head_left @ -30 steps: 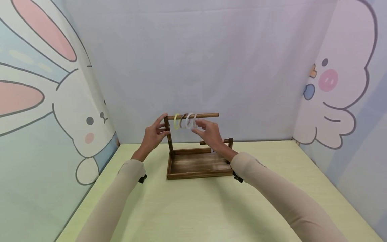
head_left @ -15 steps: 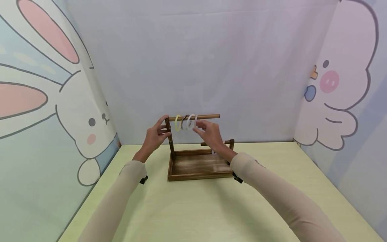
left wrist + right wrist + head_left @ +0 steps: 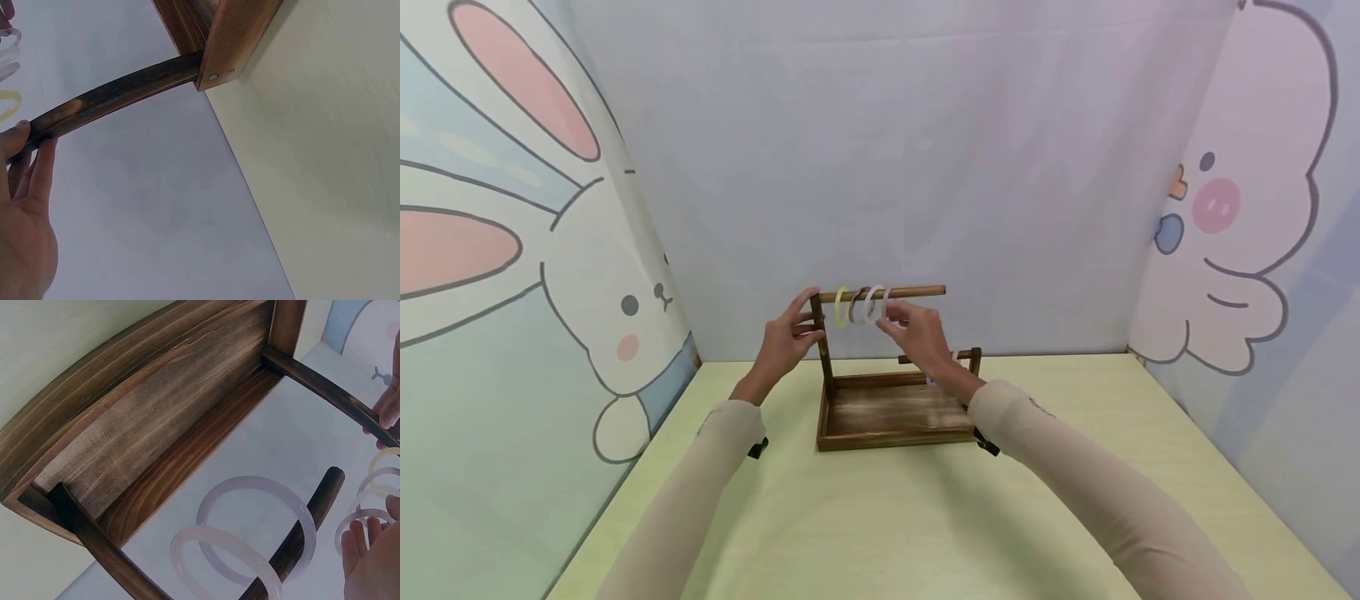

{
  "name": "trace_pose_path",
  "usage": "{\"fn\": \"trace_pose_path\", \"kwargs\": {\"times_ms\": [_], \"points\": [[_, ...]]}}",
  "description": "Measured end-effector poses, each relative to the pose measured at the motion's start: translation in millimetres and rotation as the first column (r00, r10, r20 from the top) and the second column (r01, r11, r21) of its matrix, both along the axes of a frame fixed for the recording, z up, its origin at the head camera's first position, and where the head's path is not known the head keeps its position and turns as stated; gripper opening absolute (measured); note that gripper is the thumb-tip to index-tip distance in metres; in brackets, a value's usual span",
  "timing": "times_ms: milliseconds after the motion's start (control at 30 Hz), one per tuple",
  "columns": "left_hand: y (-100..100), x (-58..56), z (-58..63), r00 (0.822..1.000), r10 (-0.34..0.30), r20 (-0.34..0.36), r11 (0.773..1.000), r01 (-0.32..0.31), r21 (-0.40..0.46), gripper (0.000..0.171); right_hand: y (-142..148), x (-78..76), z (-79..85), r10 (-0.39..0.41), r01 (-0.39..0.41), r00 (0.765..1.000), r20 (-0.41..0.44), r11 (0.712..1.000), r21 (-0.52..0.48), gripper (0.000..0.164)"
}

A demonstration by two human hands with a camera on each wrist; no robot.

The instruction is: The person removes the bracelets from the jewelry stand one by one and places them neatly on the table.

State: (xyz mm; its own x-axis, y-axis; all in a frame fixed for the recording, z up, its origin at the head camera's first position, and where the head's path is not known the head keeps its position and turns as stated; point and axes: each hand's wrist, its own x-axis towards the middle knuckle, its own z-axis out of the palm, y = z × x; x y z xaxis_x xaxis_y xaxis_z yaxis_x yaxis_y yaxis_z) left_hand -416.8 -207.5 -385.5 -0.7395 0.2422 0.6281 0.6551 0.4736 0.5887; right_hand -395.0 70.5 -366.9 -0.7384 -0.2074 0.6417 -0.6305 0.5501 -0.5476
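A dark wooden rack with a tray base (image 3: 887, 437) stands on the table. My left hand (image 3: 781, 343) grips its tall post (image 3: 119, 100) near the top, thumb on one side and fingers on the other. From that post runs an upper bar (image 3: 919, 292), on which several bangles hang, among them a yellow bangle (image 3: 839, 308) nearest the post and a whitish bangle (image 3: 868, 307). With thumb and fingers my right hand (image 3: 922, 335) pinches the outermost pale bangle (image 3: 339, 540) on this bar. The fingertips partly cover it.
On the rack's right side a shorter post carries a lower bar (image 3: 325, 500). A lavender bangle (image 3: 250, 482) and a pale pink bangle (image 3: 200, 534) hang there, partly behind my right arm in the head view. A curtain wall (image 3: 1037, 208) rises close behind.
The head view has shifted a little, so the rack sits slightly lower and further right in it. Both hands keep their places on the rack and the bangle.
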Motion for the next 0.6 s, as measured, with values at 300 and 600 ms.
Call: {"fn": "trace_pose_path", "kwargs": {"times_ms": [300, 600], "points": [[1.5, 0.4, -0.6, 1.0, 0.02, -0.019, 0.999, -0.021, -0.031, 0.087, -0.3, -1.3, -2.0, -0.015, 0.014, 1.0, -0.013, 1.0, -0.011, 0.024], [0.1, -0.2, -1.1, 0.999, 0.02, -0.025, 0.999, -0.021, -0.029, 0.086, 2.3, -3.2, -3.7, -0.007, 0.005, 1.0, -0.027, 0.998, -0.068, 0.024]]}}
